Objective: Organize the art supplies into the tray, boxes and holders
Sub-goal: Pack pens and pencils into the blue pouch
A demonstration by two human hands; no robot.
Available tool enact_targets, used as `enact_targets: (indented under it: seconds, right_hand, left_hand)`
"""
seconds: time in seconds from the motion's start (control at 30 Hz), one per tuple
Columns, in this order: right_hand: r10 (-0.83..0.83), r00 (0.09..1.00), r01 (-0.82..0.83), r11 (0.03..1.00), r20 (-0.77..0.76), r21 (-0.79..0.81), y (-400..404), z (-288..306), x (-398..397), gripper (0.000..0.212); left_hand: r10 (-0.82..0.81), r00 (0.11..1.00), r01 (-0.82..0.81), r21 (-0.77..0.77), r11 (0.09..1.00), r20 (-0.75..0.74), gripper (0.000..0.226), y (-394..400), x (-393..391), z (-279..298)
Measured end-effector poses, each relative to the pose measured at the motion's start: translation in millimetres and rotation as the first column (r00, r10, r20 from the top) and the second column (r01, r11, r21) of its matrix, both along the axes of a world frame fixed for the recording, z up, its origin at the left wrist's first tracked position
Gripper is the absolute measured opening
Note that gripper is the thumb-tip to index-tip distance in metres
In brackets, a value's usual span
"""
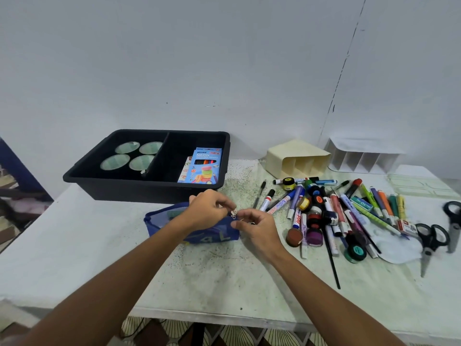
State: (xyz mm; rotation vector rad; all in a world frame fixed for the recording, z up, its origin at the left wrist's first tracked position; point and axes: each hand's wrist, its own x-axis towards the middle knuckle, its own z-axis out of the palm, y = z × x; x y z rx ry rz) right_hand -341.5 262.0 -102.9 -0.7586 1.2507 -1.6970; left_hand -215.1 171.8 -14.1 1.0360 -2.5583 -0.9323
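Note:
A blue zip pouch (159, 222) lies on the table just in front of the black tray (139, 188). My left hand (208, 208) pinches the pouch's metal zipper pull (233, 214) at its right end. My right hand (257, 227) pinches the pouch's right corner just beside the pull. The tray holds several round tape rolls (134, 154) in its left section and a blue box of neon pencils (205, 166) in its right section. A cream holder (296, 158) and a white divided holder (361, 156) stand at the back right.
A heap of markers, pens and small paint jars (329, 211) covers the table's right side. Two pairs of scissors (434, 240) lie at the far right, one (452, 221) partly cut off. A wall rises close behind the table.

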Motion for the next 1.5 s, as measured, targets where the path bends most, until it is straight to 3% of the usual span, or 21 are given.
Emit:
enact_targets:
  seconds: [0.13, 0.23, 0.37, 0.63, 0.8, 1.03, 1.33, 1.5]
  right_hand:
    - [0.008, 1.0, -0.008, 1.0, -0.023, 0.011, 1.5, 1.0, -1.1, 0.036]
    - [0.017, 1.0, -0.017, 1.0, 0.0, -0.015, 1.8, 2.0, -0.7, 0.031]
    - [0.024, 1.0, -0.024, 1.0, -0.001, -0.012, -0.4, 3.7, -1.9, 0.031]
    - [0.052, 0.998, -0.049, 0.997, -0.041, 0.051, 3.4, 12.9, -4.0, 0.017]
    - [0.091, 0.959, -0.072, 0.994, -0.27, 0.081, 9.1, 24.1, -10.7, 0.012]
    - [0.09, 0.93, -0.06, 0.994, -0.357, 0.094, 6.9, 28.8, -12.2, 0.014]
    - [-0.067, 0.938, 0.065, 0.998, -0.34, -0.017, 7.9, 31.5, 1.3, 0.023]
    - [-0.121, 0.923, 0.112, 0.993, -0.364, -0.047, 6.5, 29.2, 5.6, 0.026]
  left_hand:
    - [-0.045, 0.992, 0.058, 0.107, 0.993, -0.117, 0.035, -3.5, 4.6, -2.9]
    - [-0.074, 0.981, 0.096, 0.123, 0.988, -0.178, 0.025, -3.3, 4.5, -6.6]
    - [-0.072, 0.982, 0.09, 0.097, 0.991, -0.176, 0.026, -3.6, -1.4, -6.6]
    - [0.079, 0.987, -0.044, 0.247, 0.968, -0.137, 0.019, -12.9, -15.5, 5.7]
    - [0.059, 0.986, -0.03, 0.18, 0.983, -0.157, 0.016, -15.4, -9.6, -2.3]
    - [0.056, 0.948, -0.021, 0.115, 0.993, -0.313, 0.016, -10.4, 7.8, -16.1]
    - [0.258, 0.911, -0.099, 0.436, 0.894, -0.322, 0.014, -3.7, 3.6, -0.2]
    - [0.305, 0.904, -0.164, 0.414, 0.895, -0.301, 0.008, -4.8, 0.4, -5.1]
